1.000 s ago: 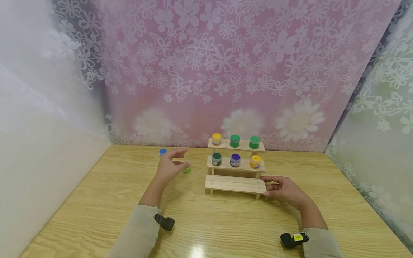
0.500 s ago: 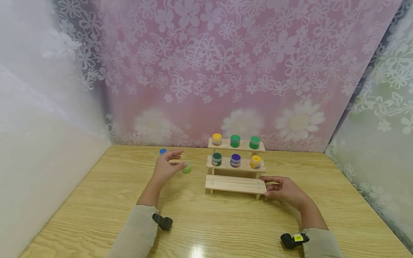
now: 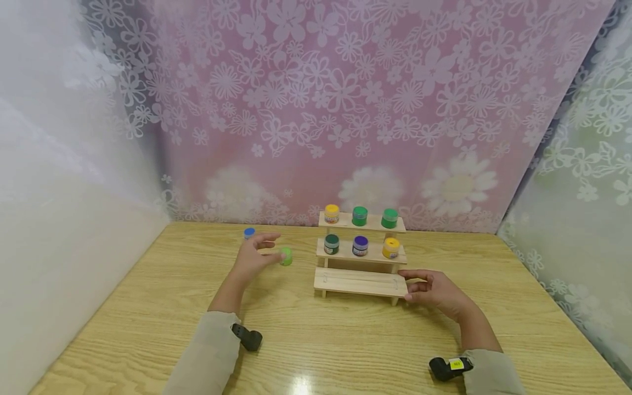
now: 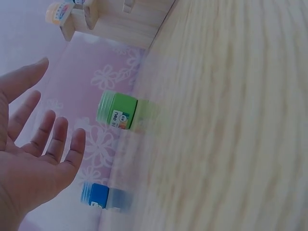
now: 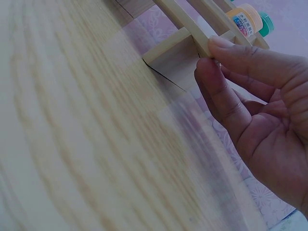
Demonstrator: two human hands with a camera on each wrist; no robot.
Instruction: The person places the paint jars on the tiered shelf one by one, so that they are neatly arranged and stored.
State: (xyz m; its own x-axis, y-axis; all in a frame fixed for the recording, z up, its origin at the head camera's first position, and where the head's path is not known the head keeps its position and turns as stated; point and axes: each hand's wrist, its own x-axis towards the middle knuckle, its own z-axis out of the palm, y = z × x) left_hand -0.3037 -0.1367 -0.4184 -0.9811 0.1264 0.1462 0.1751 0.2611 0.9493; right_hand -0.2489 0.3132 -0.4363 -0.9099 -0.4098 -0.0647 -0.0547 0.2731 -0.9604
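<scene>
My left hand [image 3: 252, 259] hovers beside a light green paint jar [image 4: 120, 109], thumb and fingers spread with nothing between them. In the left wrist view its palm [image 4: 33, 175] shows apart from the jar, which stands upright on the table. Behind the hand is a blue paint jar [image 3: 249, 233], partly covered in the head view. At the right, my right hand [image 3: 439, 292] pinches the end of the lowest step of a three-step wooden display rack [image 3: 360, 282]. Its thumb [image 5: 224, 43] lies on the board's upper face, with fingertips at the edge below.
The rack's top step holds a yellow jar [image 3: 332, 214] and two green jars [image 3: 360, 216]. On its middle step stand a dark green jar [image 3: 331, 244], a purple jar [image 3: 360, 246] and another yellow jar [image 3: 391, 248]. A floral curtain [image 3: 316, 109] closes off the table's back.
My left hand has drawn slightly left and down, and more of the light green jar shows beside the thumb. The right hand keeps its hold on the rack.
</scene>
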